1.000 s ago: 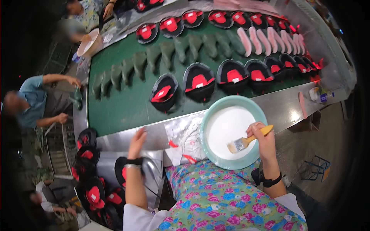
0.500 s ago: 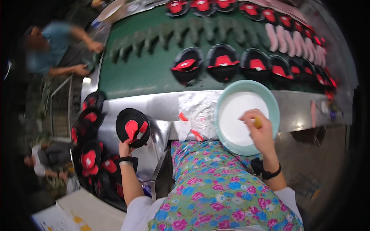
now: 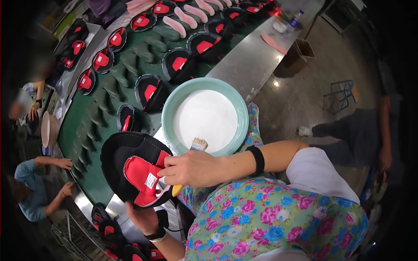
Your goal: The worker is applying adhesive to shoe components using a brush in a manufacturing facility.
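A black shoe upper (image 3: 117,152) with a red tongue (image 3: 138,174) is tilted up in front of me, its opening facing me. My left hand (image 3: 141,219) grips its lower edge from beneath; part of the fingers is hidden behind it. My right hand (image 3: 191,168) is closed around a paintbrush (image 3: 199,144) with a yellow handle, and its fingertips reach to the red tongue. The pale bristles point away, over the near rim of a light green basin (image 3: 167,115). White liquid (image 3: 207,115) fills much of the basin.
Beyond is a green belt (image 3: 96,130) with rows of black-and-red uppers (image 3: 178,65), dark green foot-shaped pieces (image 3: 103,101) and pink ones (image 3: 187,19). More uppers (image 3: 109,228) lie lower left. A person in blue (image 3: 32,187) works at left; another (image 3: 348,135) stands at right.
The view has swung round to the right. My left hand has brought the upper close to the basin. My right hand has moved from over the white liquid to the upper, brush in hand.
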`<state>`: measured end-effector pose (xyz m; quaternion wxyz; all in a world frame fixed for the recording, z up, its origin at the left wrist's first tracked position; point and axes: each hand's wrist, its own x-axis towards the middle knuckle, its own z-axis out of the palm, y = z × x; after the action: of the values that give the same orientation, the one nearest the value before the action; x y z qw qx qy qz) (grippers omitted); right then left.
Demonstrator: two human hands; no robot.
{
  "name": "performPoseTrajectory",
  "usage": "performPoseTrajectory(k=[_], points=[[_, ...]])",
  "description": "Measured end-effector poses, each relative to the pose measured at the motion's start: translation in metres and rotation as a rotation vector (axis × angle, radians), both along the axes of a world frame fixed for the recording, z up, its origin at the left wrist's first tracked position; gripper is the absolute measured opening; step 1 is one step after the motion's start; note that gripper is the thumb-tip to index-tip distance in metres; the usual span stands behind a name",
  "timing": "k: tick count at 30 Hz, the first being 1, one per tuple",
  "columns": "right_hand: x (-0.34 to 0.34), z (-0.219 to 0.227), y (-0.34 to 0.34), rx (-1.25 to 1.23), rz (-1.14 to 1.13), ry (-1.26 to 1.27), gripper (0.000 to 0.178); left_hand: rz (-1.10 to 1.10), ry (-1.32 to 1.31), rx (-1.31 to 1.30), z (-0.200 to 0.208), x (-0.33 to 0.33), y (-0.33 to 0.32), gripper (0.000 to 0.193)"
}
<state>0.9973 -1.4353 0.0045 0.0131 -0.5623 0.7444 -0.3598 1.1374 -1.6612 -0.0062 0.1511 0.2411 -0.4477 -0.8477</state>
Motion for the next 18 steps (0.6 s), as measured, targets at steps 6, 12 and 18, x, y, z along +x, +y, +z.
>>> performPoseTrajectory(k=[6, 12, 18], points=[[0.003, 0.015, -0.004, -0.097, 0.069, -0.251, 0.029, -0.181, -0.254, -0.622, -0.039, 0.022, 0.003, 0.036], [0.009, 0.022, -0.006, 0.080, 0.176, -0.390, 0.029, -0.188, -0.243, -0.490, -0.080, 0.045, -0.009, 0.031], [-0.003, 0.021, 0.015, 0.054, 0.073, -0.418, 0.035, 0.029, 0.045, -2.198, -0.062, 0.015, 0.009, 0.042]])
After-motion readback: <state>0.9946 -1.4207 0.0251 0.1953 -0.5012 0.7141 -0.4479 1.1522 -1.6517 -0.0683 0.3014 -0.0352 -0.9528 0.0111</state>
